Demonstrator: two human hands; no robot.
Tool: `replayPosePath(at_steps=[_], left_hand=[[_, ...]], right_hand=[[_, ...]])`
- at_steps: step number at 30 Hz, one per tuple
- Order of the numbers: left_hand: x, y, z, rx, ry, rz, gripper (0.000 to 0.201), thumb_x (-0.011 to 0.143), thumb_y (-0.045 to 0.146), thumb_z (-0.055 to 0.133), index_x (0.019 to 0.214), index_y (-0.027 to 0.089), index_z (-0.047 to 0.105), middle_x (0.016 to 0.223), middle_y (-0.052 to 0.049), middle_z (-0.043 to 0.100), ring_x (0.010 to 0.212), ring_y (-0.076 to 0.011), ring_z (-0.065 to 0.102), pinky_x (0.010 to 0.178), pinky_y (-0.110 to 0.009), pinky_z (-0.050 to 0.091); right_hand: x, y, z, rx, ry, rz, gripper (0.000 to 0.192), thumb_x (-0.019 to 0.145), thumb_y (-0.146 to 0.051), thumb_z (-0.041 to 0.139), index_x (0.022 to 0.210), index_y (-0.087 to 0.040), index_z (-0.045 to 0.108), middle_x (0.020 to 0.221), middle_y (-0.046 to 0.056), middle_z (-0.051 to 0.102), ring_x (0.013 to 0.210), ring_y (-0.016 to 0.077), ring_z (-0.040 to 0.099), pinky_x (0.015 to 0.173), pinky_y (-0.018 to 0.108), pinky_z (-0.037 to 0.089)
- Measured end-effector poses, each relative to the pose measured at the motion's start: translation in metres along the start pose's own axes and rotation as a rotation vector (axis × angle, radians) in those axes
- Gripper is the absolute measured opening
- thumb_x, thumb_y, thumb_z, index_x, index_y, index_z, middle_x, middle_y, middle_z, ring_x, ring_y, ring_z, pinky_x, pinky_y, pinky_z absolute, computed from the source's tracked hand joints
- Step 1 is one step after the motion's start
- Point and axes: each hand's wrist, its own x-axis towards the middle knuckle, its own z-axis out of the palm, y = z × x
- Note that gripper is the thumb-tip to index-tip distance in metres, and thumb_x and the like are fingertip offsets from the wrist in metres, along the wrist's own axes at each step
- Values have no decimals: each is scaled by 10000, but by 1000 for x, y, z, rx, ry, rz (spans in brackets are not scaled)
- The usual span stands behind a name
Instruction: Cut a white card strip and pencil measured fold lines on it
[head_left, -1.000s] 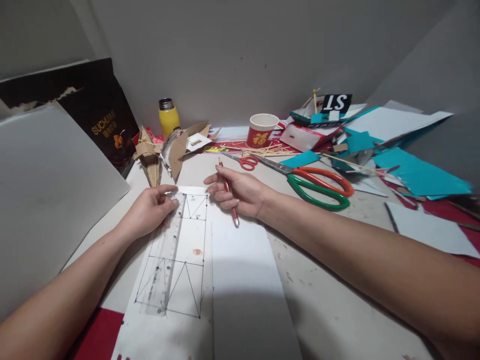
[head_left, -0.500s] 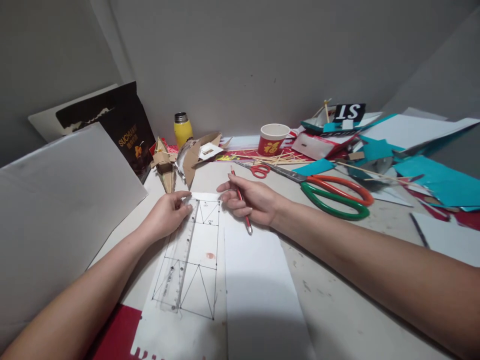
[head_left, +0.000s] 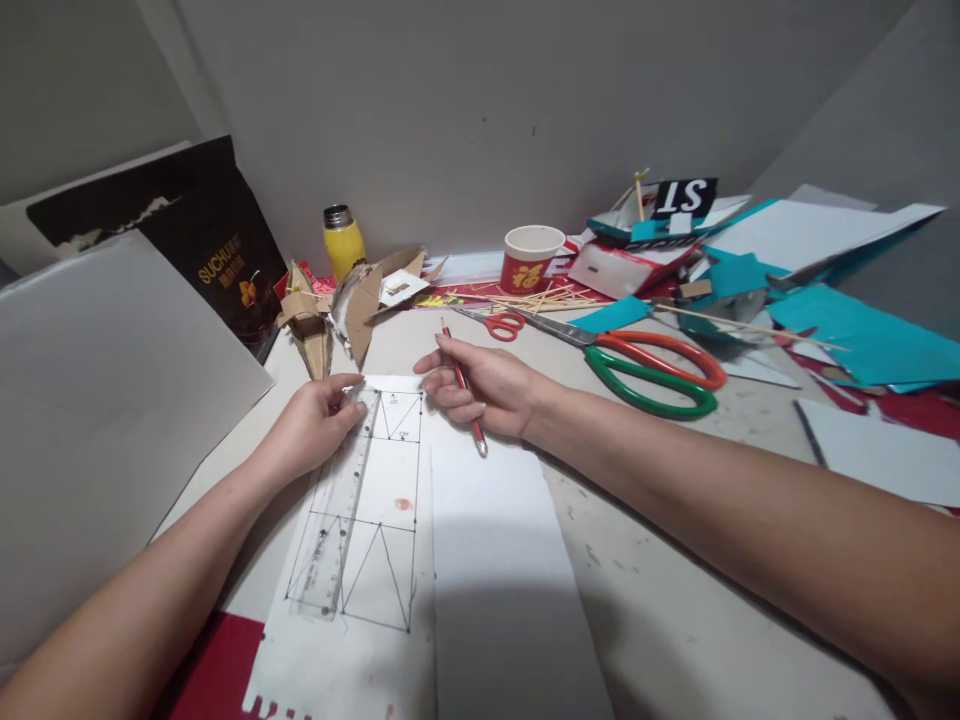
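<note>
Left hand apparently pinches ruler; right hand holds pencil.

Dim even indoor light, soft shadow below the hands on the paper, wide-angle edge stretching, centre sharp, no glare

Lying flat along the drawn-on white paper: clear plastic ruler. Sticking up tilted, tip down: red pencil.
</note>
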Motion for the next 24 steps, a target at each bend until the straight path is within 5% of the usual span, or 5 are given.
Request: replayPosePath(at_steps=[24], left_hand=[[1,-3,1,65,17,35,446,876,280,539,1281,100,582,593,46,495,501,-128,443,512,-278,353]], right_hand=[[-2,2,1,-48,14,-39,372,1022,-371,383,814,-122,566,543,21,544,341,34,279,292,115,166]])
